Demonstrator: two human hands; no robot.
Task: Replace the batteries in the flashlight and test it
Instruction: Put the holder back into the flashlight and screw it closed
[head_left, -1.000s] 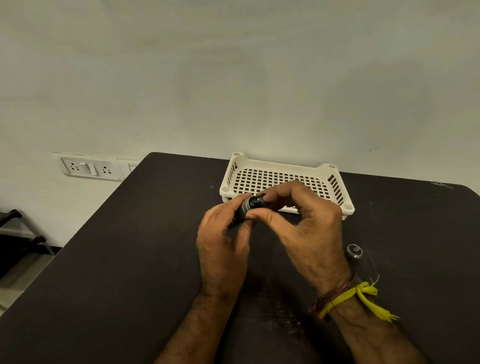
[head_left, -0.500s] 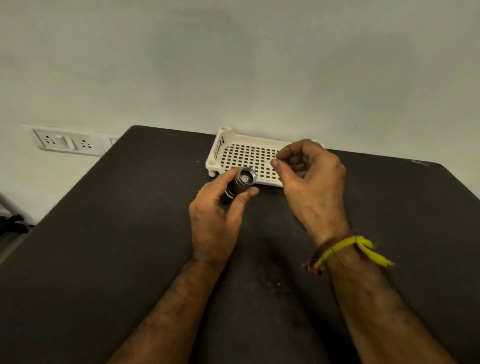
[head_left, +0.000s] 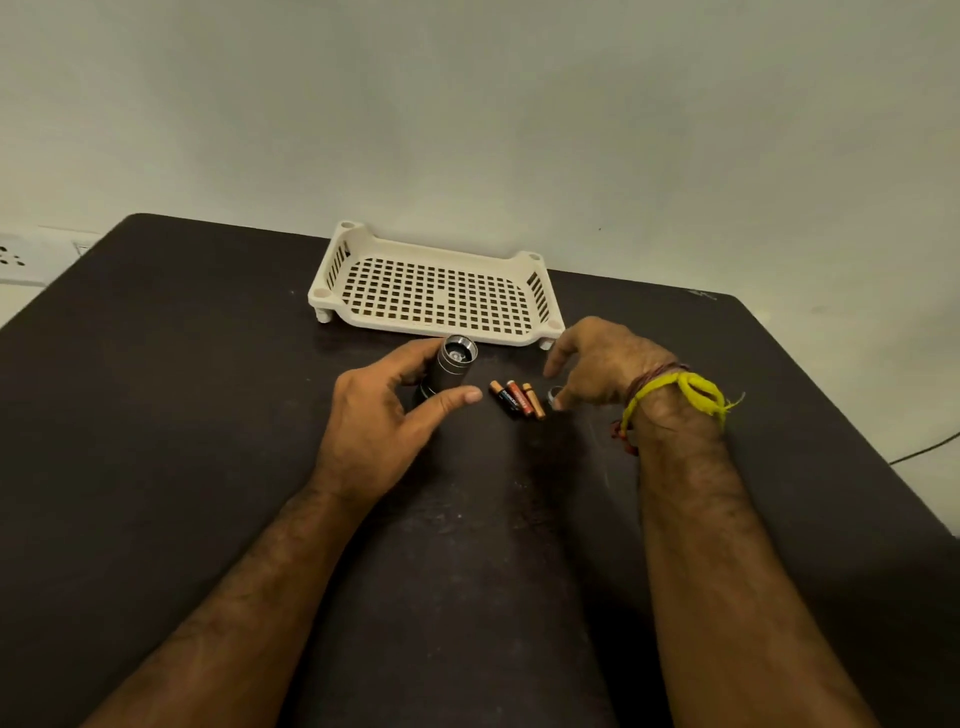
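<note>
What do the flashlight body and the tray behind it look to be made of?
Flashlight: probably metal, dark matte barrel with a brighter silvery ring at the open end. Tray: likely moulded plastic, cream and matte, with a uniform square-hole grid floor and slotted walls.

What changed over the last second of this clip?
The right hand came off the flashlight and moved right, down to the table by the cap. Three batteries now lie between the hands. The left hand still holds the flashlight, open end up. The tray stays empty.
</note>
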